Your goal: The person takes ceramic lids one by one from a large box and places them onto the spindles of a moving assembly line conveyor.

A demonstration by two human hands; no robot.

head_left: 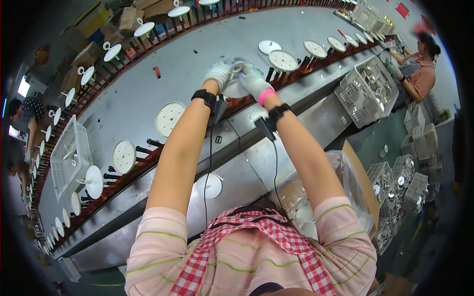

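Both my hands wear white gloves and meet over one round white disc (235, 89) at the near side of the grey conveyor (148, 93). My left hand (217, 74) grips the disc's left edge. My right hand (252, 80) presses on its top right, fingers curled around a small part I cannot make out. Black bands with cables sit on both wrists. More white perforated discs ride on the conveyor's pegs: one (169, 118) to the left of my hands, one (283, 60) to the right.
A white plastic crate (70, 155) lies on the conveyor at left. Another crate (366, 91) with metal parts stands at right, near a seated person (418, 71). A bag-lined carton (345, 182) is by my right side. A loose disc (212, 186) lies on the steel ledge.
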